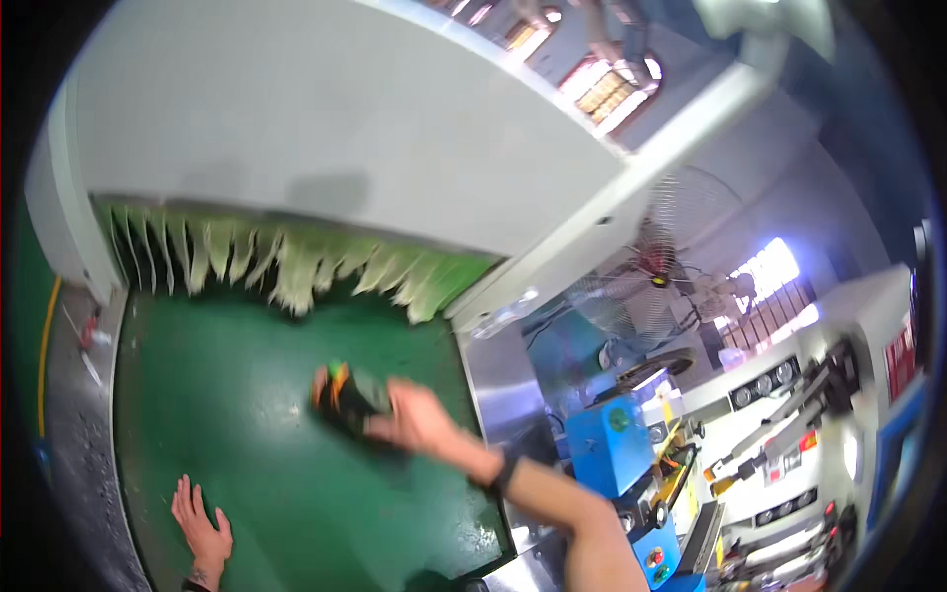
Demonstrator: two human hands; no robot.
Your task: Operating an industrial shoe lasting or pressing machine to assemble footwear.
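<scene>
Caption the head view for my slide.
Right hand holding a dark, orange-trimmed item over a green surface before a strip curtain, left hand open.

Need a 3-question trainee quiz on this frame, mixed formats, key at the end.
1. What is the left hand holding?
2. True or false: the right hand holds a dark piece with orange and green marks above the green surface.
3. What hangs across the opening of the grey housing?
A) A chain
B) A fringe of pale strips
C) A solid metal door

Key:
1. Nothing; it is empty, fingers apart.
2. True.
3. B.
</scene>
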